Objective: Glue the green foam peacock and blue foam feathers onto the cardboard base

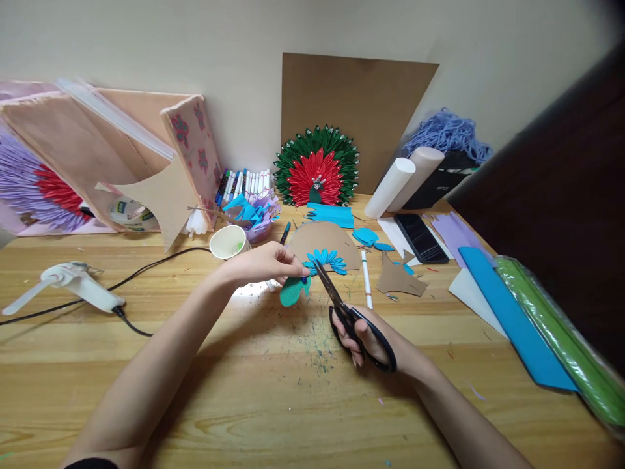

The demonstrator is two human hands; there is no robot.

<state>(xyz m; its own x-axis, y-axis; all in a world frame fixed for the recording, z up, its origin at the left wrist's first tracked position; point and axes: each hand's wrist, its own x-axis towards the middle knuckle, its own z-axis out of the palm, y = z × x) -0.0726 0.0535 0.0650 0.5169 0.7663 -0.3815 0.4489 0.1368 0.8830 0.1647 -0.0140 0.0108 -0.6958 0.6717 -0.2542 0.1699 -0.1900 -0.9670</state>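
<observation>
My left hand (276,262) pinches a green paper cutout (291,292) with a small dark blue spot near its top. In my right hand (364,335) is a pair of scissors (344,312) with black handles, its blades pointing up and left, close to my left fingertips. Whether the blades touch the green piece I cannot tell. Just beyond the tips, blue petals (336,262) form a half ring along the lower edge of a cardboard half disc (319,236) on the table.
A glue gun (81,284) with its cord lies left, near a paper cup (228,241). A red and green petal fan (317,170) leans at the back. Right are a white marker (366,280), cardboard scrap (398,276), phone (420,239) and blue sheet (512,319).
</observation>
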